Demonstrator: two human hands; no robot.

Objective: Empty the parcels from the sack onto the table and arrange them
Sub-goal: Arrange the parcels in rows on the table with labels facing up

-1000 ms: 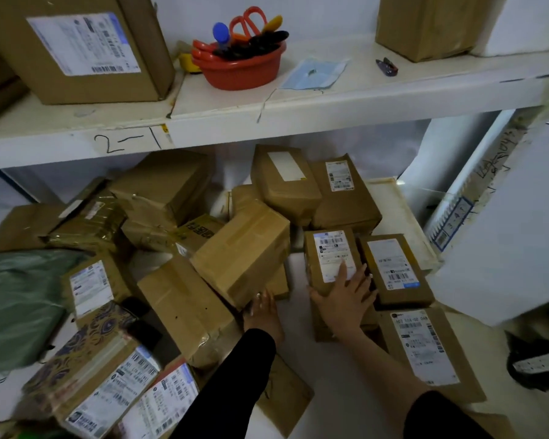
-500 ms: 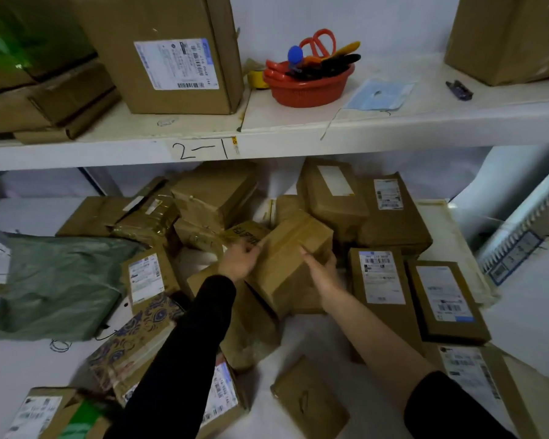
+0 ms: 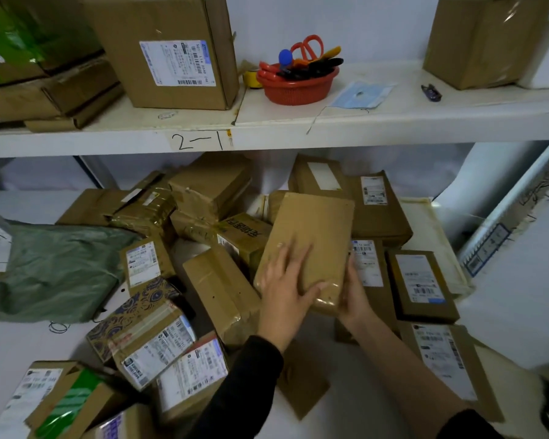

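At centre frame, the brown parcel (image 3: 311, 236), gripped low in the pile half a second ago, is now raised plain face up over the table (image 3: 19, 343), ready for arranging. The left hand (image 3: 286, 289) lies spread flat on it. The right hand (image 3: 354, 293) grips its lower right corner, fingers hidden underneath, as is any label.

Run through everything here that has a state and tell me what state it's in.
plain brown parcel, tilted, held in both hands
left hand, flat on the parcel's top, fingers spread
right hand, gripping the parcel's near right corner
green sack, lying slack on the table
red basket, upright on the shelf, holding scissors
face mask, lying flat on the shelf
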